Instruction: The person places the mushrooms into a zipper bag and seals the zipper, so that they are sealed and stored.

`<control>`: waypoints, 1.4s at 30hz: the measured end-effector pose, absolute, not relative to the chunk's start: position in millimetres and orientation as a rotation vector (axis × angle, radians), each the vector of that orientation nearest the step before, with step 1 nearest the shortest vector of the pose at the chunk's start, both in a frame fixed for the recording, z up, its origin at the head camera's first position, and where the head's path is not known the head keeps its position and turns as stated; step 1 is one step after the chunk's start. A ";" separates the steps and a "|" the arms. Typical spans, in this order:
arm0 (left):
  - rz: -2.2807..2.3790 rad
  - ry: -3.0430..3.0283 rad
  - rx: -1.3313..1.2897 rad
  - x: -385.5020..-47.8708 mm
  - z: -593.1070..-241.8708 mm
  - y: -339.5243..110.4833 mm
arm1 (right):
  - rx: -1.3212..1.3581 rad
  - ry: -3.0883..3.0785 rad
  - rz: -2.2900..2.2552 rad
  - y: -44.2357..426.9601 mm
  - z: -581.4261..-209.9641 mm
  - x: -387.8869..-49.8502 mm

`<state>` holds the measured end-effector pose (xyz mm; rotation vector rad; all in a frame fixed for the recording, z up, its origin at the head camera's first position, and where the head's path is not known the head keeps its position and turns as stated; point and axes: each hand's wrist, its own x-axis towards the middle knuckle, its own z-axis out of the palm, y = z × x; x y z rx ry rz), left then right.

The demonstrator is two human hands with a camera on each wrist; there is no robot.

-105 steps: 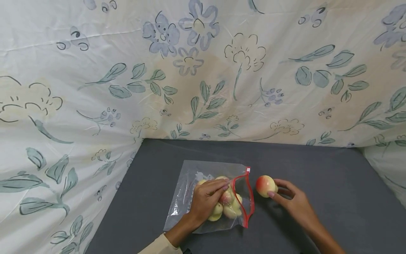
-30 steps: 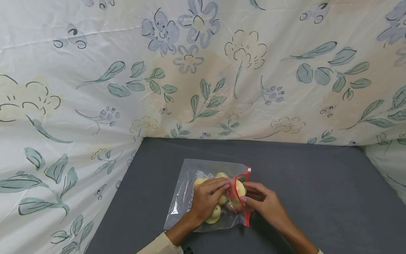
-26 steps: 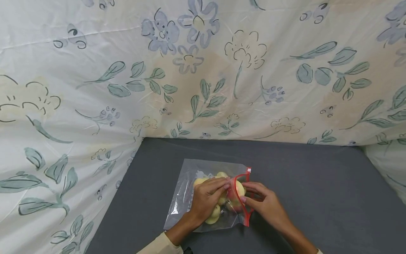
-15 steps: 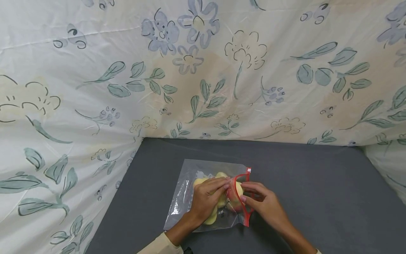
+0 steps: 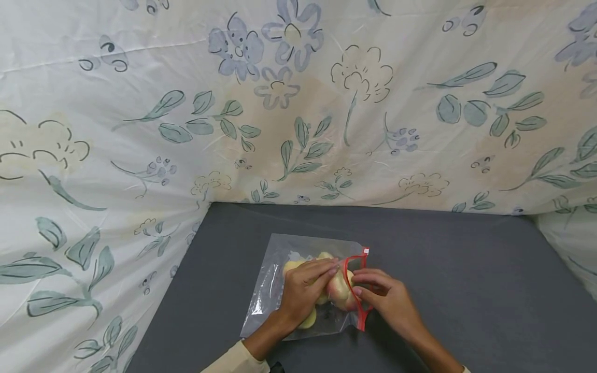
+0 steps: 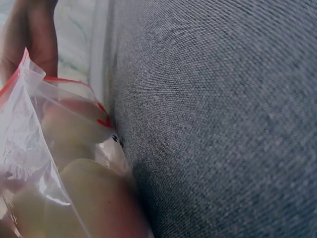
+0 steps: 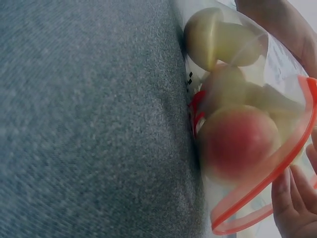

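A clear plastic zip bag with a red zip edge lies on its side, its mouth facing right. Inside are several yellow-and-red apples; the apple nearest the mouth shows a red blush, also as a blurred red apple in the right wrist view. My left hand lies over the bag and pinches its upper layer near the mouth, hiding part of the fruit. At the red-edged opening is my right hand, slightly bent fingertips reaching in against the nearest apple, without being wrapped round it.
The bag rests on a dark grey cloth-covered table. Behind and to the left hangs a white floral curtain, meeting the table at its back edge.
My right hand carried an apple from the bag's right side leftward into the mouth. In the last second the apple slid further in and the right fingers loosened. My left hand stayed put.
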<state>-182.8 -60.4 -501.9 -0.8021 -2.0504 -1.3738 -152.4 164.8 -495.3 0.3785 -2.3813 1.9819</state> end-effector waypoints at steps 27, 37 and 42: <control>-1.389 -1.988 -0.804 -182.8 -494.9 -60.8 | 0.233 -2.378 1.839 193.4 -496.7 -149.3; -1.378 -1.943 -0.823 -185.2 -490.6 -63.8 | 0.094 -2.474 1.803 208.9 -500.0 -147.0; -1.417 -1.938 -0.795 -186.4 -488.8 -65.7 | 0.062 -2.441 1.847 214.7 -500.7 -145.7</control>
